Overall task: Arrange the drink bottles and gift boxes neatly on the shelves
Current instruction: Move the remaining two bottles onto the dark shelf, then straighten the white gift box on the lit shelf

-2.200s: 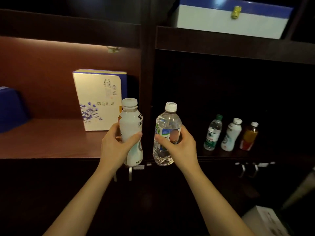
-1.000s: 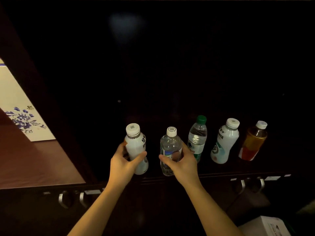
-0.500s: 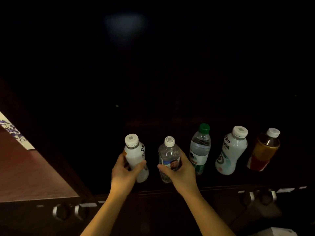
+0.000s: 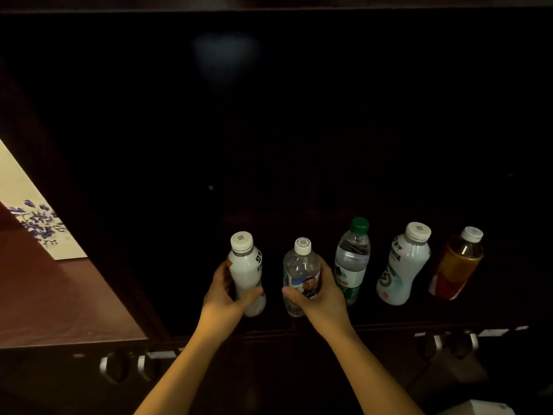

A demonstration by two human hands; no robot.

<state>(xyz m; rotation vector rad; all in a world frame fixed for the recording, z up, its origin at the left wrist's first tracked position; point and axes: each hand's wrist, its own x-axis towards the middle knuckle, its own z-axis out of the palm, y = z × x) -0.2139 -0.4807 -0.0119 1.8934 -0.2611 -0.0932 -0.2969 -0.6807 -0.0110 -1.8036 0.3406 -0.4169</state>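
My left hand (image 4: pixel 223 298) grips a white milk-drink bottle (image 4: pixel 247 271) with a white cap, held upright at the front of the dark shelf (image 4: pixel 389 326). My right hand (image 4: pixel 321 296) grips a clear water bottle (image 4: pixel 299 272) with a white cap, just right of it. To their right three bottles stand in a row: a green-capped water bottle (image 4: pixel 351 259), a white drink bottle (image 4: pixel 402 265) and an amber tea bottle (image 4: pixel 456 265). The bases of the two held bottles seem to rest on the shelf, though the dark hides the contact.
A cream gift box with blue flowers (image 4: pixel 27 211) stands on the reddish-brown shelf (image 4: pixel 54 304) in the left compartment. A dark divider (image 4: pixel 119 265) separates the compartments. Metal drawer handles (image 4: pixel 119 365) sit below the shelf edge. A white box corner (image 4: pixel 478 408) shows at bottom right.
Both bottles have come from in front of the divider into the dark right compartment, lining up left of the three standing bottles. Over the last half second the hands hardly moved.
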